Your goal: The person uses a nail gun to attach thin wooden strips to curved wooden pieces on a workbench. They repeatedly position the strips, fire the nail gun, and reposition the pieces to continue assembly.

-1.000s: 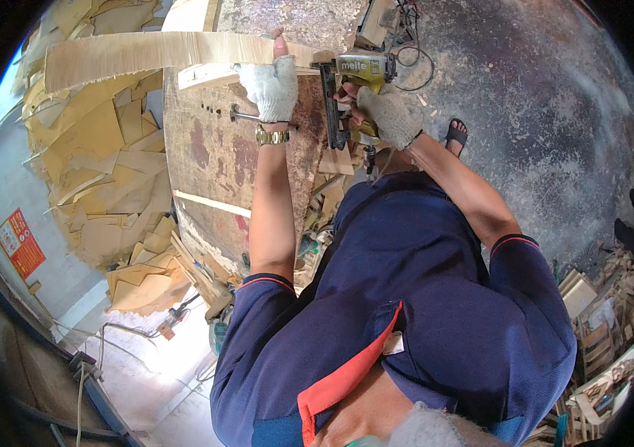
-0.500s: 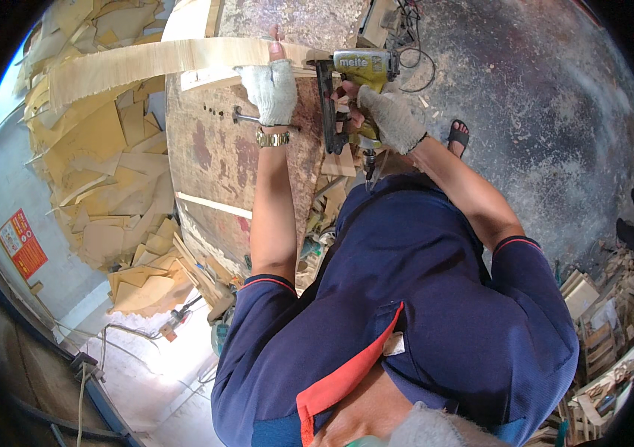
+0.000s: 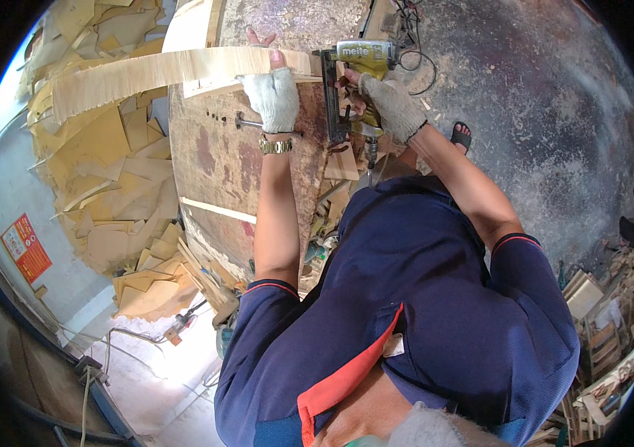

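My left hand (image 3: pixel 270 93), in a white fingerless glove, is closed on a long curved wooden strip (image 3: pixel 130 78). Its thumb lies on the near face while other fingers show beyond the far edge. In my gloved right hand (image 3: pixel 391 104) is a yellow-green and black air nail gun (image 3: pixel 365 54), the fingers wrapped round its handle. The gun's black nose is at the right end of the strip; whether it touches is hard to tell. Beneath the strip are pale wooden pieces (image 3: pixel 216 86). A hammer (image 3: pixel 246 121) lies beside my left wrist, partly hidden.
The worn workbench (image 3: pixel 212 164) carries a thin wooden stick (image 3: pixel 216 208). Cut yellowish sheet offcuts (image 3: pixel 108 194) are heaped to its left. Wood scraps (image 3: pixel 596 335) lie at the lower right, and a black hose (image 3: pixel 425 71) coils on the floor beyond the gun.
The strip and my left hand sit slightly lower in the picture. More of the left fingers show beyond the strip. The nail gun has shifted slightly and remains at the strip's right end.
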Tool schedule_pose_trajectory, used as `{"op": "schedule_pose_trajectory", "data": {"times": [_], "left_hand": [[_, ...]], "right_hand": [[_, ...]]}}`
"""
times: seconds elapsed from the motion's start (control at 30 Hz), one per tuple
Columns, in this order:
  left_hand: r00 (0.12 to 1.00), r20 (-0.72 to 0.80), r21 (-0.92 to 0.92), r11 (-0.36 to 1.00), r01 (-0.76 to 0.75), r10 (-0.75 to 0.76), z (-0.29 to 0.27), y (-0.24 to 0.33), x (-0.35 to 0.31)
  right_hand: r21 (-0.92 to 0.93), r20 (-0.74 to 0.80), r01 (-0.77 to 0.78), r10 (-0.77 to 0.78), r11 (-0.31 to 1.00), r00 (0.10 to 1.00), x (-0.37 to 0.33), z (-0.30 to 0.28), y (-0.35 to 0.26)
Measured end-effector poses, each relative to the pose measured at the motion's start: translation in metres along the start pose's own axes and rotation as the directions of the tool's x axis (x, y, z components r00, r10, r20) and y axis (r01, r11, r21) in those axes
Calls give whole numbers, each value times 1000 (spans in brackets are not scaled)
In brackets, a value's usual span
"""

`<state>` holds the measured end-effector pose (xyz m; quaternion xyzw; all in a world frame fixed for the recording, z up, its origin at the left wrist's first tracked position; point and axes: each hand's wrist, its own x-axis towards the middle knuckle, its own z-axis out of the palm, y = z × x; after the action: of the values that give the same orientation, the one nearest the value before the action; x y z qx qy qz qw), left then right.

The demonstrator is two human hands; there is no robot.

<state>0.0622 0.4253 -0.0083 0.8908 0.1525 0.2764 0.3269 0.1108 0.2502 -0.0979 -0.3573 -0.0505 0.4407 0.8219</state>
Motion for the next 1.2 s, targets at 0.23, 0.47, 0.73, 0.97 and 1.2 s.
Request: {"op": "schedule_pose_trajectory", "data": {"times": [0.23,0.47,0.73,0.97,1.2], "left_hand": [[1000,14,23,1000,-11,11,-2,0,0],[1000,10,-68,997,-25,25,0,-2,-1],[1000,13,-170,985,23,-21,-1,1,0],[998,3,-31,998,-57,57,-1,3,-1],[999,11,-124,992,-28,30,-1,-2,-1]], "right_hand": [[71,-12,-51,52,996,999,-4,5,-2],[63,-48,-76,79,995,996,-8,17,-19],[-3,-52,-49,48,999,997,-13,22,-30],[-13,17,-7,7,1000,1000,-9,29,-28],[16,79,-85,83,996,993,-17,27,-15]]}}
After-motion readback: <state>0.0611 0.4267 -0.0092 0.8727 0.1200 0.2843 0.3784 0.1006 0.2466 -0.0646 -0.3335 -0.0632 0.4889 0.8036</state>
